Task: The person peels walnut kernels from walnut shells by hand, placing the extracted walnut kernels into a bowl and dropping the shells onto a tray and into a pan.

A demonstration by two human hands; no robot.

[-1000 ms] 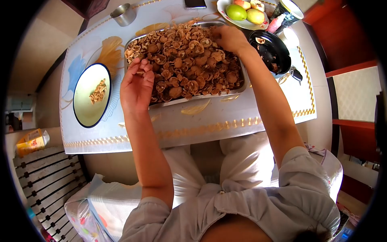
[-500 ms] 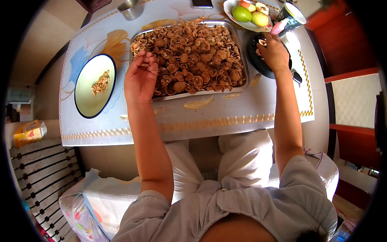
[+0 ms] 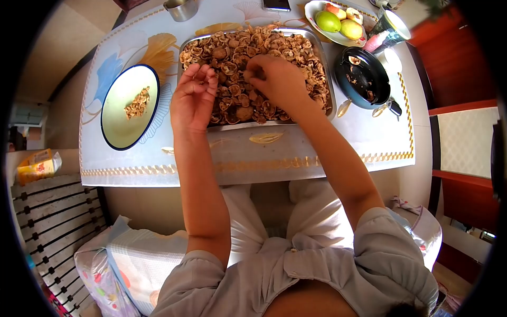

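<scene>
A metal tray [image 3: 331, 108] heaped with walnuts and cracked walnut shells [image 3: 245, 98] lies in front of me. My left hand [image 3: 196, 95] is over the tray's left side, palm up, with fingers curled in; whatever they hold is hidden. Above the middle of the heap, my right hand [image 3: 277, 79] has its thumb and fingers drawn together, and I cannot make out anything in them. To the left, a pale dish with a blue rim [image 3: 117, 124] holds a small pile of walnut kernels [image 3: 138, 103]. A black bowl [image 3: 346, 74] with a few shell pieces stands to the right.
At the back right are a plate of fruit [image 3: 315, 6], a patterned cup [image 3: 393, 29], a pink-capped bottle [image 3: 376, 41] and a white cup [image 3: 392, 61]. A metal cup [image 3: 182, 9] and a phone [image 3: 277, 5] stand along the far side. Keys [image 3: 394, 107] lie near the bowl.
My right hand has left the black bowl and moved left over the walnut heap. My left hand stays curled at the tray's left side. The whole view has shifted slightly.
</scene>
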